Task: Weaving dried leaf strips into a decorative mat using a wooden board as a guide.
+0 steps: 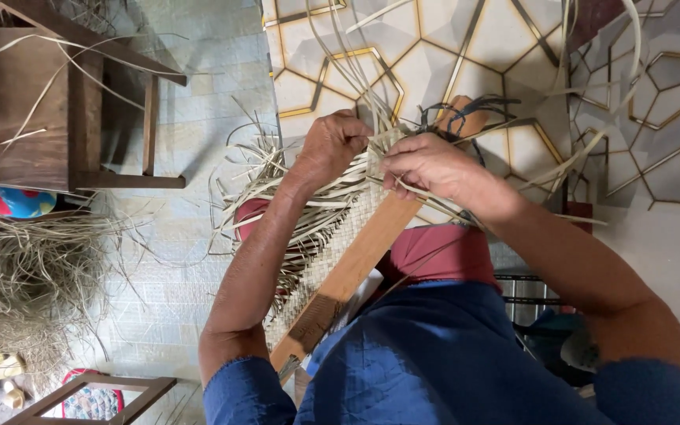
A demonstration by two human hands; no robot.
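Head view, looking down onto lap. Work in hand: woven mat (332,244) of pale flat palm-leaf strips, lying along a wooden board (356,264) that slants across the knees.

Left hand (332,145): fingers curled closed over the working edge, pressing on a bundle of loose strips (277,185).
Right hand (430,165): thumb and fingertips pinched on a single strip at the same edge, just beside the left hand.

Progress (judged): a plaited band runs from near the body up to the hands, so a fair length is done. Many unwoven strips fan out beyond the hands, left and upward; much appears left.

Unclear: exact crossing under the fingers is hidden. Board's lower end is cut off by the blue sleeve. Dark strands (466,110) near the board's far end, purpose not discernible. Heap of dry fibre (25,275) on the floor, left.
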